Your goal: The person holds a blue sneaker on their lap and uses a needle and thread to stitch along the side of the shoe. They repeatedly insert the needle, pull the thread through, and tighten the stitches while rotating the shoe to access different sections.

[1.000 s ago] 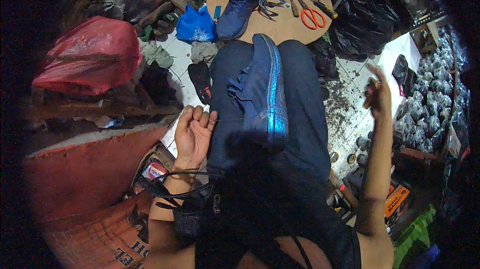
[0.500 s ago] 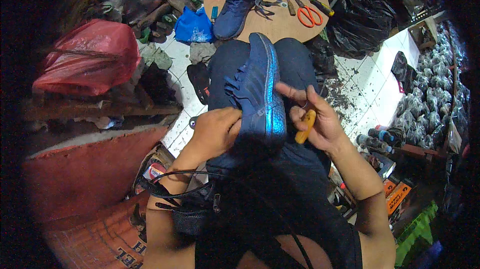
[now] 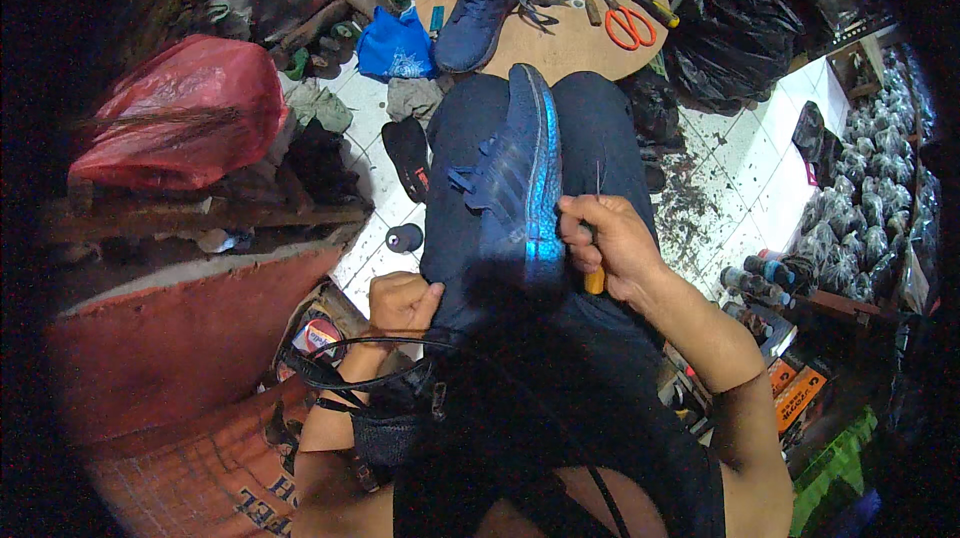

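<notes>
A navy sneaker (image 3: 510, 163) with a shiny blue sole lies lengthwise on my dark-clad lap, its toe pointing away from me and its heel in shadow. My right hand (image 3: 605, 243), just right of the sole, is closed round the yellow handle (image 3: 594, 278) of a tool whose thin metal shaft (image 3: 598, 178) points upward. My left hand (image 3: 400, 303) is curled shut beside my left thigh, lower than the shoe and apart from it; what its fingers hold, if anything, is hidden.
Beyond my knees a round board (image 3: 555, 53) holds another sneaker (image 3: 480, 13), orange scissors (image 3: 628, 26), pliers and spools. A red bag (image 3: 180, 113) sits at left, black bags (image 3: 730, 38) at upper right. Bagged items (image 3: 860, 208) crowd the right, and a dark cylinder (image 3: 405, 238) stands on the tiles.
My left hand has drawn down and left, away from the shoe. My right hand has come in from the far right, and its outstretched fingers have curled round the yellow-handled tool.
</notes>
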A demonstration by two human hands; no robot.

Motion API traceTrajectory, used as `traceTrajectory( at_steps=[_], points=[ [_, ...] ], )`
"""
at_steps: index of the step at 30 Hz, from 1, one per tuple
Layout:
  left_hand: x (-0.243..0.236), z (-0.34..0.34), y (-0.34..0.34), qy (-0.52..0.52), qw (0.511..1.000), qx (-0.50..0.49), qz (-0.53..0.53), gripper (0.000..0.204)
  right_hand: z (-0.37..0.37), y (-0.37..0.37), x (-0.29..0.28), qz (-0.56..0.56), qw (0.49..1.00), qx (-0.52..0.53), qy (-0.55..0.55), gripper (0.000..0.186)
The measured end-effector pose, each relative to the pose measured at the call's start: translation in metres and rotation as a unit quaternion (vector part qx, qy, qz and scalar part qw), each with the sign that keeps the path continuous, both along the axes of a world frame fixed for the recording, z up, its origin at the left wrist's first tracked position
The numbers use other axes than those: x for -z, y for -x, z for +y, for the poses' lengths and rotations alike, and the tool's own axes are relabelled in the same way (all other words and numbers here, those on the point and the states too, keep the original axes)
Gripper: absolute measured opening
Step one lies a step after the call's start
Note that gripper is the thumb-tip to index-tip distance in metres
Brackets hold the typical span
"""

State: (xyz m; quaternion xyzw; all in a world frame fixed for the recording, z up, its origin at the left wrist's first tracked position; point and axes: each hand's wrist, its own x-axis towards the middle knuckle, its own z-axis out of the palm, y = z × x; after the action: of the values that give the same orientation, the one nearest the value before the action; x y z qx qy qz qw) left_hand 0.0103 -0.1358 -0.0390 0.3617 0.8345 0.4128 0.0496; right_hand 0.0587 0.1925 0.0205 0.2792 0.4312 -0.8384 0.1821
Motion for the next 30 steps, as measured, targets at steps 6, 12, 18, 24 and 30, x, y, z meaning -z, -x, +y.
traceTrajectory(
  at_steps=[6,12,18,24,30],
  points=[
    [-0.007,0.002,0.017,-0.015,0.984,-0.069,-0.165,0.015,0.046,-0.012,-0.016,0.092,0.99,-0.014,-0.107,0.036],
    [-0.046,-0.015,0.056,-0.096,0.983,0.028,-0.156,0.019,0.168,-0.073,-0.01,0.023,0.623,-0.278,-0.731,0.067],
    [-0.031,0.058,0.055,-0.04,0.996,-0.017,-0.076,0.007,0.173,-0.093,-0.012,-0.126,0.561,-0.298,-0.762,0.049],
    [-0.029,0.113,0.047,-0.008,0.996,0.091,0.002,0.016,0.079,-0.08,-0.031,0.181,0.867,-0.118,-0.448,0.031],
    [-0.013,0.129,0.028,-0.051,0.994,0.086,-0.044,0.018,0.041,-0.063,-0.041,0.277,0.762,-0.21,-0.547,0.034]
  ],
)
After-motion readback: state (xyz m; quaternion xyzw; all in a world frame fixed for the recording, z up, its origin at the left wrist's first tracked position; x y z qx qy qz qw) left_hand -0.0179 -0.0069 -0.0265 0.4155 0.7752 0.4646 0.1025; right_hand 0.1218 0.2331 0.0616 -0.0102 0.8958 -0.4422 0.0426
